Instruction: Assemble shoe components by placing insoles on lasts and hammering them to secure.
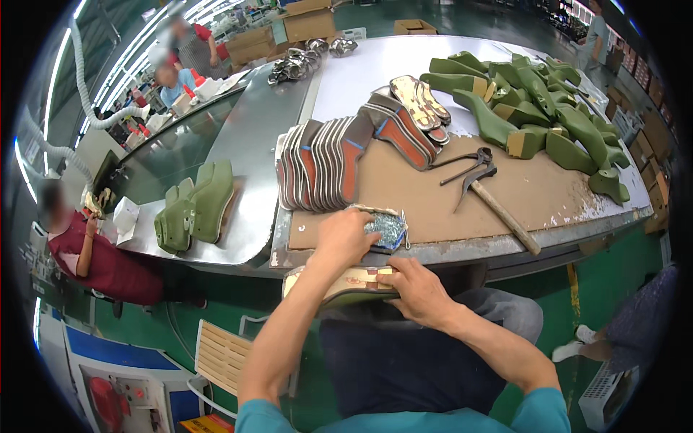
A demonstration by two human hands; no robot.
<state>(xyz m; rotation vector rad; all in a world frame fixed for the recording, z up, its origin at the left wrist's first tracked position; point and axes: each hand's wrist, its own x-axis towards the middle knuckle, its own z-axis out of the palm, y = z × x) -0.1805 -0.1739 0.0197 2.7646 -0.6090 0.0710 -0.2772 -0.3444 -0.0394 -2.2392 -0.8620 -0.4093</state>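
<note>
Insole [357,278] set on a last [361,295], seemingly mid-work.
The right hand [420,292] grips them at the table's [361,63] near edge; the left hand [346,234] reaches into the tack tray [390,231], whether pinching anything I cannot tell. Stacked insoles [317,169] to the left and piled lasts [534,108] far right look still to do. Pincers [481,173] and a hammer [507,216] lie on the brown board [404,193]; around, green floor [551,283], with a co-worker [101,252] left.

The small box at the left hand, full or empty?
Not empty: small shiny pieces show inside the box; how full, I can't tell.
</note>
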